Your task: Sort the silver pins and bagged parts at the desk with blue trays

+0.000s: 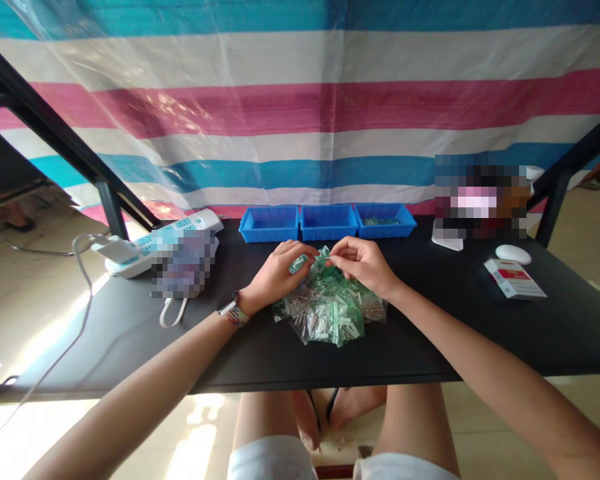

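Note:
A heap of small zip bags (330, 317), some clear and some green, lies on the black table, with short pale and metallic rod-like pieces inside them. Over the heap's left side, my left hand (281, 272) is closed around a small green plastic bag (298, 264), most of it covered by the fingers. My right hand (364, 265) faces it from the right, thumb and forefinger pinched on a thin, light-coloured piece whose kind I cannot tell. The fingertips of both hands are a short distance apart, just in front of the blue bins.
Three blue bins (270, 227) stand in a row at the back; the right one holds some small bags (380, 221). A white power strip (165, 239) with a plugged-in cable is at left. At right lie a white-and-red box (515, 279) and a white mouse-shaped object (513, 254).

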